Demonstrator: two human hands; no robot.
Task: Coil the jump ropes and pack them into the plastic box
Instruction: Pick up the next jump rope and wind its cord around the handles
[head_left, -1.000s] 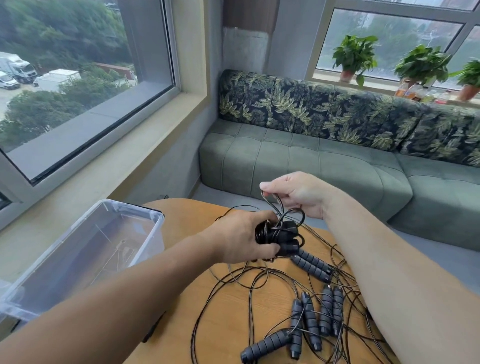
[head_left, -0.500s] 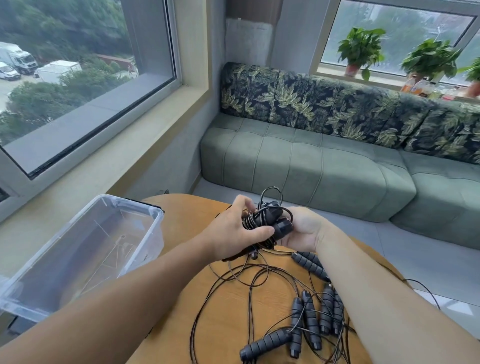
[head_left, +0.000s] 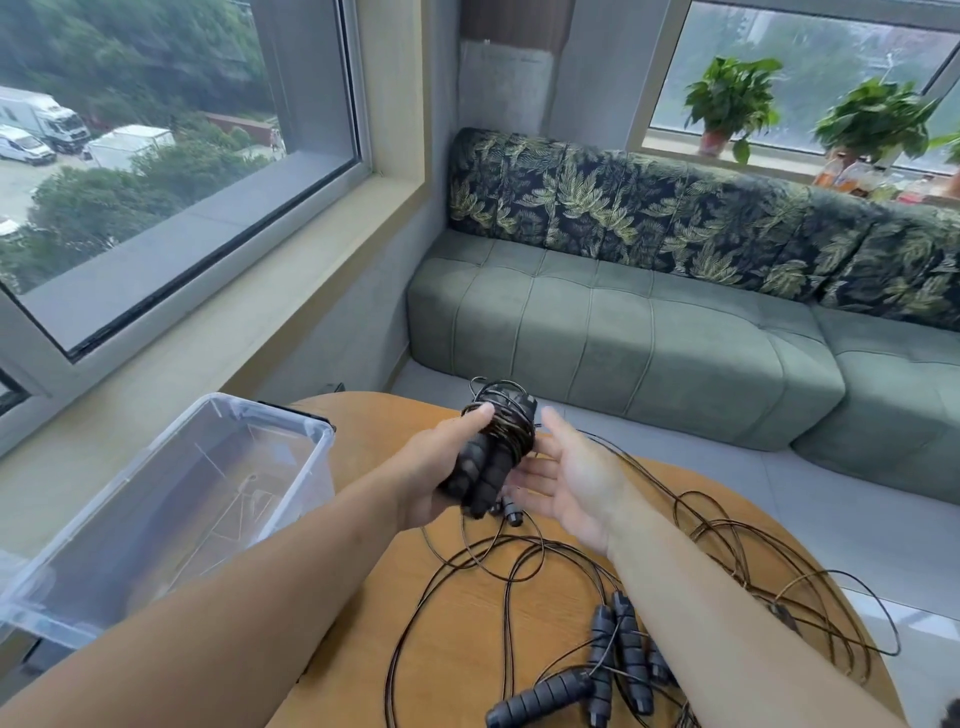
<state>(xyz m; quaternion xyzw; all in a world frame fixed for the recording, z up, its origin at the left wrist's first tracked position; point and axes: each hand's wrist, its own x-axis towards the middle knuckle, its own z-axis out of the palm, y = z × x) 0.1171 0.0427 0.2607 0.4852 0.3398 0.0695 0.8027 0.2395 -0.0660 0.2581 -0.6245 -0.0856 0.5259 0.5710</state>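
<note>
My left hand (head_left: 436, 467) grips a coiled jump rope (head_left: 493, 447), its two black handles side by side with thin cord wound around their upper part. My right hand (head_left: 571, 478) is just to the right of the bundle, palm up and fingers spread, holding nothing. Below my hands, loose jump ropes (head_left: 613, 654) lie tangled on the round wooden table (head_left: 457, 613), with several black foam handles near the front edge. A clear plastic box (head_left: 171, 504) stands at the table's left side, open on top, with nothing visible in it.
A green sofa (head_left: 623, 332) with leaf-patterned back cushions runs behind the table. Windows and a wide sill (head_left: 234, 312) line the left wall. Potted plants (head_left: 732, 98) stand on the far sill. Cord loops (head_left: 779, 561) spill over the table's right side.
My right hand has let go of the bundle and opened, palm up. My left hand has tilted the wound rope upright and holds it alone.
</note>
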